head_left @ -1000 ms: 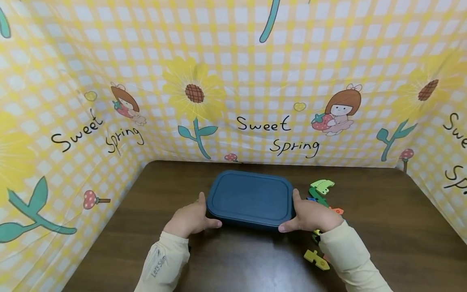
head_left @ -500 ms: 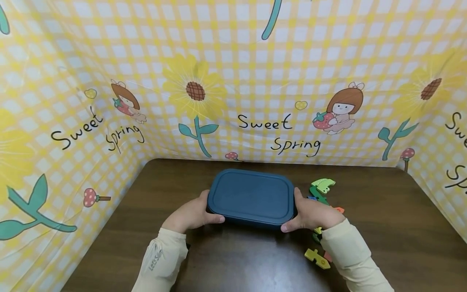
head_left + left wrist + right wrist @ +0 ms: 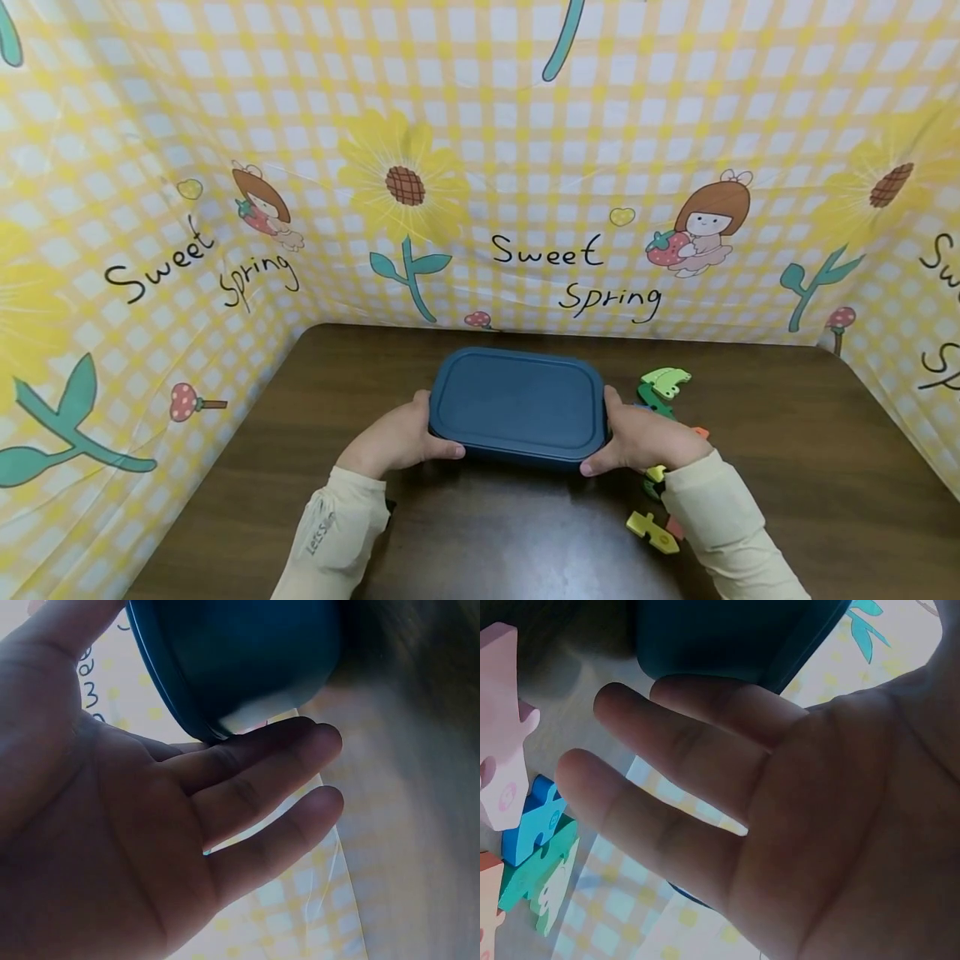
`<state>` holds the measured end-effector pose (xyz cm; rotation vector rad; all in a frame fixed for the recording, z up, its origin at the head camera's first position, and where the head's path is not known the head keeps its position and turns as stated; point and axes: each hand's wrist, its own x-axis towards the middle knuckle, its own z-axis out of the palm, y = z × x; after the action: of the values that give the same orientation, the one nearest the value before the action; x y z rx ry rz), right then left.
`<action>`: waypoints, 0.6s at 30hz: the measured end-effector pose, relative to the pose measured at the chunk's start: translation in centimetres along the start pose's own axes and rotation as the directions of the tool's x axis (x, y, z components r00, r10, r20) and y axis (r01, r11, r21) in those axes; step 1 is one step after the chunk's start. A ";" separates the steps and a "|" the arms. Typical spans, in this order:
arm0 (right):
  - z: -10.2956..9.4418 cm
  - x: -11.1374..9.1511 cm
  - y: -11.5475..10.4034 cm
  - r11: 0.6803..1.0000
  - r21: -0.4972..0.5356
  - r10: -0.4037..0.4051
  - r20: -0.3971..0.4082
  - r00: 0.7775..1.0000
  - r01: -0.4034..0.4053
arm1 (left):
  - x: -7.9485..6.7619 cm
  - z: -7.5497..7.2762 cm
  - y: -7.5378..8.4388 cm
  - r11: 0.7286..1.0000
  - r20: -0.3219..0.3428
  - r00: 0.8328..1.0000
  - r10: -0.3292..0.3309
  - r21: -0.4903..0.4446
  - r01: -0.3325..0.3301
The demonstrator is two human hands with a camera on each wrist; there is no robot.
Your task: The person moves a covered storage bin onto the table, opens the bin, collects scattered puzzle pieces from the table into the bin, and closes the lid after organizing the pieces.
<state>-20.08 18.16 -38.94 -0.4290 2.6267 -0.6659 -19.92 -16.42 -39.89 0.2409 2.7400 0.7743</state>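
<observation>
A dark blue rectangular lidded box point(image 3: 517, 400) lies lid up at the middle of the table, between the two hands. My left hand point(image 3: 393, 437) touches its left side, with the thumb along the front left corner. On the opposite side my right hand point(image 3: 648, 437) rests against the box, its thumb at the front right corner. In the left wrist view the fingers point(image 3: 255, 791) are extended beside the box wall. The right wrist view likewise has straight fingers point(image 3: 682, 754) near the box point(image 3: 712, 637). Whether the box bottom touches the table cannot be told.
Colourful puzzle pieces lie right of the box: light green point(image 3: 667, 382), dark green point(image 3: 656, 402), orange point(image 3: 701, 432) and yellow point(image 3: 652, 532). My right arm partly hides them. A pink piece point(image 3: 499, 735) and a blue piece point(image 3: 536, 821) appear too. Patterned cloth point(image 3: 525, 167) surrounds the brown table point(image 3: 300, 367).
Both hands stay at the box's sides. The left hand has come in slightly closer to the box since a second ago, and the view has shifted a little. The pieces have not moved.
</observation>
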 end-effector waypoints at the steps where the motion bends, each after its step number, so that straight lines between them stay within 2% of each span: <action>1: 0.0 0.0 0.0 1.000 0.001 -0.003 0.002 1.000 0.003 | 0.0 0.0 0.1 1.000 0.001 1.000 -0.003 0.005 0.003; 18: -0.9 -0.3 -0.1 0.999 0.033 -0.008 0.026 1.000 0.007 | -0.3 -0.6 0.9 0.999 0.022 0.999 -0.035 0.041 0.034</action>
<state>-20.24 18.55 -38.08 -0.4345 2.5876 -0.7000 -19.77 -16.07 -38.84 0.2088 2.7334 0.7037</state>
